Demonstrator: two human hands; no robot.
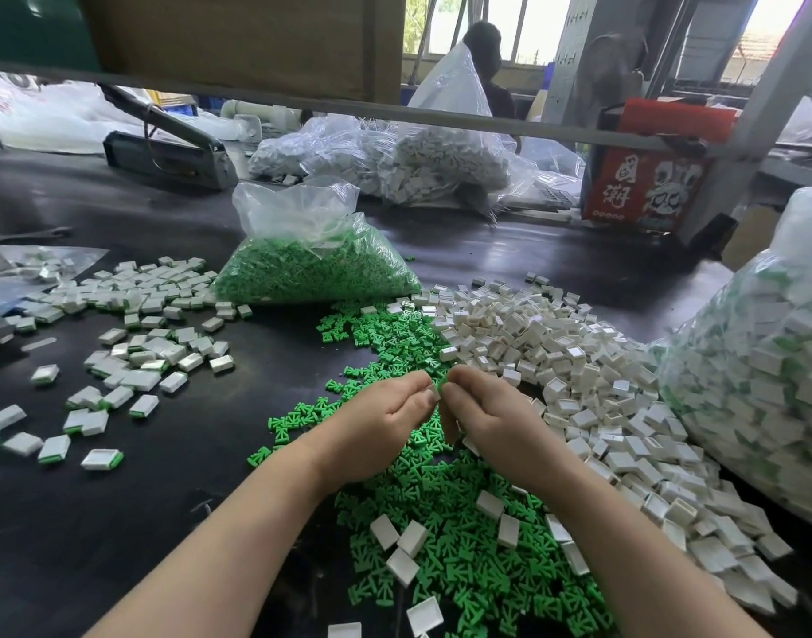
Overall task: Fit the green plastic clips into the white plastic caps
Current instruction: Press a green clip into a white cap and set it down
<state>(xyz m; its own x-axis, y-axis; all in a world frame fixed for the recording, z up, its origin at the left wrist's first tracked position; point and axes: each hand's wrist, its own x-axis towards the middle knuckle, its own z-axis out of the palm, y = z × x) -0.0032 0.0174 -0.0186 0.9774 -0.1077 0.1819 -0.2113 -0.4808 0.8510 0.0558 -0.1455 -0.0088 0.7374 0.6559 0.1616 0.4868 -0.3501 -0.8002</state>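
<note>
Desk first: dark and wide, it carries nearly everything, with heaps spread across it. At the right edge a big clear bag bulges with white pieces showing green, finished ones by the look of them. Loose white caps bank up beside it, small hollow rectangular shells, some lying open side up. Green clips form the nearer heap, running from under the wrists back toward a green-filled bag; each clip is a bright, flat, forked little piece. Off to the left lie assembled pieces, white with a green edge peeping out, well apart from the raw heaps.

Both hands meet above the clips. The left hand has its fingers curled, thumb and forefinger drawn together at the tip. The right hand mirrors it, fingers bent inward. A sliver of green shows between the two sets of fingertips, so a clip seems pinched there, though which hand has it I cannot tell, and no cap shows in either grip.

My guess is that a clip is being turned into position. Next would need a cap from the right-hand heap, its open side facing the clip, then a straight push home.
</note>
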